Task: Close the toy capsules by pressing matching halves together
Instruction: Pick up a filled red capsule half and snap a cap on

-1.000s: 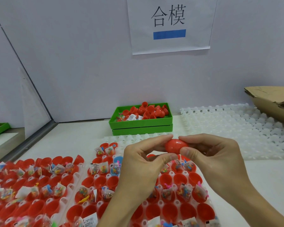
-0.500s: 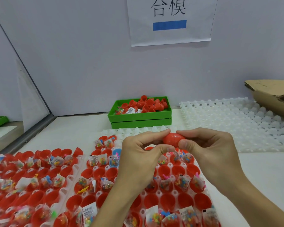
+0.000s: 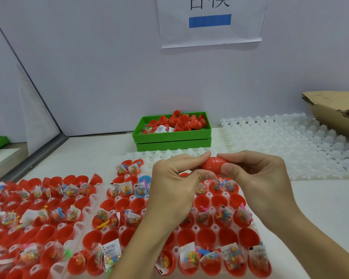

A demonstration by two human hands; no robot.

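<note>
Two bare hands and forearms are in view from the head camera. The left hand (image 3: 175,184) carries no glove, ring or watch; its forearm is uncovered down to the lower frame edge, no sleeve visible. The right hand (image 3: 258,178) is likewise ungloved, without ring, band or watch, forearm uncovered to the frame edge. Fingernails are short and unpainted where visible. No markings, tape or dressings are seen on either limb.

Bright, even light; soft shadows, wide-angle bending at edges.
</note>
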